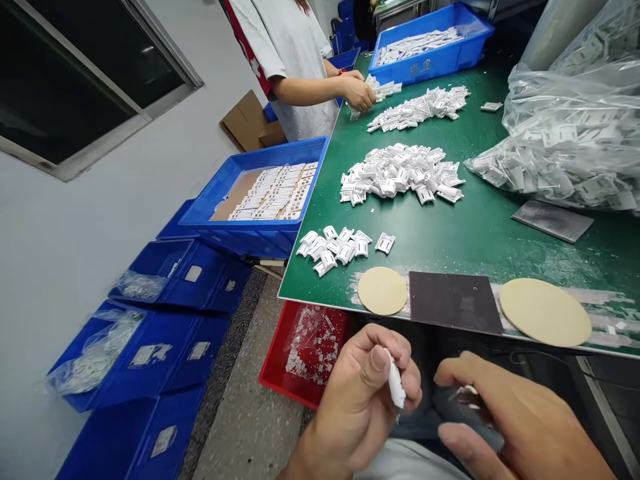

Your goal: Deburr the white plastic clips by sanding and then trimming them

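My left hand (363,393) is closed on a white plastic part (395,380), held between thumb and fingers in front of the table's near edge. To its right is my right hand (515,413), thumb and index finger apart, with a small object inside the curled fingers, blurred and too hidden to name. The two hands do not touch. Beyond them a small group of white parts (345,248) lies at the table's left corner, with a larger pile of white parts (400,170) behind it.
The green table (480,233) bears round cream pads (383,291) and a dark plate (455,300) along its edge. Below is a red bin (280,360). Blue crates (200,230) stand left. A bag of parts (565,153) lies right. Another person's hands (359,92) work at the far pile.
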### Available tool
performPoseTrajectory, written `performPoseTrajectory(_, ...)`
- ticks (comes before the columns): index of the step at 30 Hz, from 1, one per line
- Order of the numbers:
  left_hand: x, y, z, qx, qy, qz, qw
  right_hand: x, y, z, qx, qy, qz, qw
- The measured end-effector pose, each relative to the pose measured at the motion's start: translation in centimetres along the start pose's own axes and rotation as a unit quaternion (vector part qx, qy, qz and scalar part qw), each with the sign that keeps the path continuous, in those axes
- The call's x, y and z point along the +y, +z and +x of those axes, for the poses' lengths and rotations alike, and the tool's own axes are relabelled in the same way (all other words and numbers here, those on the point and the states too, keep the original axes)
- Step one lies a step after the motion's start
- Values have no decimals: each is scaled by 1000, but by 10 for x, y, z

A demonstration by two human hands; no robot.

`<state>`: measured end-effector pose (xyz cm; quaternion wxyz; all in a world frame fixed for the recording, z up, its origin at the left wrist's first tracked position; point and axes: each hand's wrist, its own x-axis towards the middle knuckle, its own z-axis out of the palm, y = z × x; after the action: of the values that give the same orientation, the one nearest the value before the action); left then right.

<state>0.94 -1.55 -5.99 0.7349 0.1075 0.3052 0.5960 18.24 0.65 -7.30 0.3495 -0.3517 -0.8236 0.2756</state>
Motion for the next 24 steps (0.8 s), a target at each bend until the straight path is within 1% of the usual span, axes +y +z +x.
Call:
performPoseTrajectory(2,0,2,-1,3,-18,2,1000,-4,-3,7,44,-65,-99,992)
performPoseTrajectory(5,0,5,-3,21,-29,29,999,-9,-3,16,53,-109,-185,975)
performPoseTrajectory(8,1,5,-5,36,-42,47,997,-11,-1,19,45,-114,-218,968)
performPoseTrajectory(12,2,4,-7,39,-52,54,996,-10,0,18,32,-115,-239,964)
performPoseTrajectory(15,2,4,-6,42,-51,58,996,-10,-1,18,34,-114,-250,961)
performPoseTrajectory(24,0,6,-6,48,-51,74,995,-8,1,18,29,-95,-254,962)
